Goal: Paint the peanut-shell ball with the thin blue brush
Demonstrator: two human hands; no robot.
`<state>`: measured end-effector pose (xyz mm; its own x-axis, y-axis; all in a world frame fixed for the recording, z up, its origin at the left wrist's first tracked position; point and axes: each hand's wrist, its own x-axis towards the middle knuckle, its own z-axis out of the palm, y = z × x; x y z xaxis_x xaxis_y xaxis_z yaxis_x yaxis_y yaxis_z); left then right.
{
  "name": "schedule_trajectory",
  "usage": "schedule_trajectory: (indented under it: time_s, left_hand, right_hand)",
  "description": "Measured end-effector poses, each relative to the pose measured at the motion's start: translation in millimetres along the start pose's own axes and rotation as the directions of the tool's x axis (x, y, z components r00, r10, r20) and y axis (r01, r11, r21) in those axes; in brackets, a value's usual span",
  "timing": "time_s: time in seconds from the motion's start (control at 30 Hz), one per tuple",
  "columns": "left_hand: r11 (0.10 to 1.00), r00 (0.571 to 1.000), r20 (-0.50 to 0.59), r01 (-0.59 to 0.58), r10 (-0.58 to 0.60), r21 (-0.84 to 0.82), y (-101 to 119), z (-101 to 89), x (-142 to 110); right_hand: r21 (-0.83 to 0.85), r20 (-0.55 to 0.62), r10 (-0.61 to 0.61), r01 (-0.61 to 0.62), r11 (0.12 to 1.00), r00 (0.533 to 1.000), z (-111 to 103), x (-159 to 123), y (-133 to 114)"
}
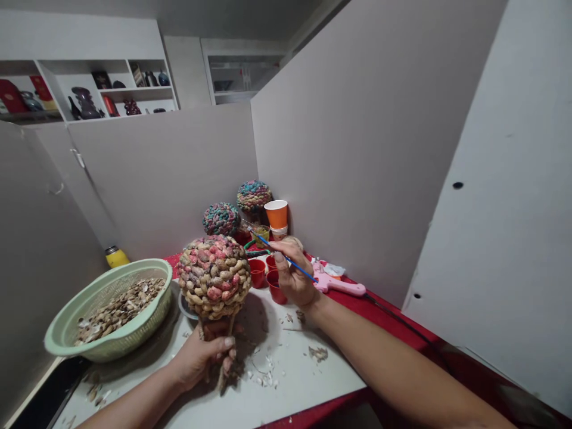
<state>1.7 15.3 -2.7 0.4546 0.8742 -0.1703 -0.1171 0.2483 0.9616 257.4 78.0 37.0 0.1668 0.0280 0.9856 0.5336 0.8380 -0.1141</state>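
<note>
My left hand is closed round the stem of a ball-topped peanut-shell tree, holding it upright over the white board. Its ball is covered in peanut shells, some coloured pink and red, many still plain tan. Between the fingers of my right hand is a thin blue paintbrush, its tip pointing up and left, apart from the ball. Just below and beside that hand stand small red cups; their contents are hard to make out.
A green basket of shell pieces is at left. Behind stand two coloured shell balls, orange and white paper cups and a yellow jar. A pink glue gun with a black cord lies at right. Shell scraps litter the white board.
</note>
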Motion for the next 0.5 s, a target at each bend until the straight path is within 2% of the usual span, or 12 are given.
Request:
schedule_trajectory:
  time_s: [0.33, 0.5]
  left_hand:
    - [0.961, 0.975, -0.09, -0.18, 0.202, 0.21, -11, -3.5, 1]
    - [0.94, 0.953, -0.127, -0.239, 0.276, 0.245, -12, -5.1, 0]
  right_hand:
    - [-0.007, 0.032, 0.004, -0.004, 1.0, 0.999, 3, -1, -1]
    - [-0.032, 0.017, 0.035, -0.034, 0.999, 0.999, 1, -1, -1]
